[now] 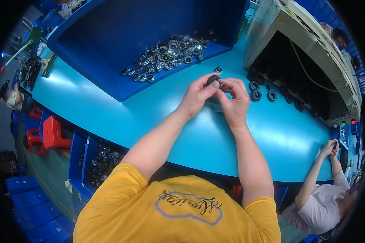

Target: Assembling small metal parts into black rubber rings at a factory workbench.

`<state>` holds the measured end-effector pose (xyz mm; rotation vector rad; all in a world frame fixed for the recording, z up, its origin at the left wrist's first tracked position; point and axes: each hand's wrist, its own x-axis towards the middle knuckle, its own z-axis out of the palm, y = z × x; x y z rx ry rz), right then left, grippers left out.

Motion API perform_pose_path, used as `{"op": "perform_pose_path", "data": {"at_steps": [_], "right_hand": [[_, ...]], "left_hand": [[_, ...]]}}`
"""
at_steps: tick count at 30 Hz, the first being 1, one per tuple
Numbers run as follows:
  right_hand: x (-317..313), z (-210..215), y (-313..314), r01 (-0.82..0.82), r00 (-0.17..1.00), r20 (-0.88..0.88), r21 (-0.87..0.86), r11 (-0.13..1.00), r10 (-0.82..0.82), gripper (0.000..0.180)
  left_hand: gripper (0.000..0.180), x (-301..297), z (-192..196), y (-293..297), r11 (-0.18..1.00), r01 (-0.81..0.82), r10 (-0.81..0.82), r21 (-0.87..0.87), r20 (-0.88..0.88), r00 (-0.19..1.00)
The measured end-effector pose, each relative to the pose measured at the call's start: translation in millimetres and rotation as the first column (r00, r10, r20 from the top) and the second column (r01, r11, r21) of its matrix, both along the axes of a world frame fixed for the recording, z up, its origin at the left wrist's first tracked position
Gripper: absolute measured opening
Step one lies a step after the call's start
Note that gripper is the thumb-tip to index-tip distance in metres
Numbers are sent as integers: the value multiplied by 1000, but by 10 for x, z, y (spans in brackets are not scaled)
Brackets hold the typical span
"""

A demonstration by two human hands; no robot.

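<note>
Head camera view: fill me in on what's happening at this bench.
A person in a yellow shirt holds a small black ring between the left hand and the right hand, above a turquoise table. More black rings lie to the right. A blue bin behind holds shiny metal parts.

Open bench around the hands, walled in behind and to the right

The teal table [109,109] lies bare left of and nearer than the left hand [196,95]; beyond it the blue tray [105,83] wall blocks the way, one loose metal part [218,69] just behind, and right of the right hand [235,101] black rubber rings [256,94] lie before the beige machine [312,52]
</note>
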<state>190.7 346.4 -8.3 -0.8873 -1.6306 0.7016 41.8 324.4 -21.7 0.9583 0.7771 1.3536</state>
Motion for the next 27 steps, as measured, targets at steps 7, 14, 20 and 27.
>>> {"op": "perform_pose_path", "data": {"at_steps": [7, 14, 20, 27], "right_hand": [[33, 38, 32, -178, 951, -299, -314, 933, 80, 24], [58, -119, 62, -311, 940, -279, -464, 829, 197, 29], [18, -145, 46, -292, 931, -350, -549, 783, 102, 26], [82, -207, 107, -360, 878, -476, -570, 739, 61, 24]], "left_hand": [[41, 20, 45, -24, 999, -33, 33, 5, 26, 999], [30, 82, 27, -52, 981, -168, 190, 97, -302, 934], [28, 104, 74, -71, 982, -184, 185, 35, -338, 923], [31, 101, 30, -35, 997, -68, 74, 38, -172, 982]]}}
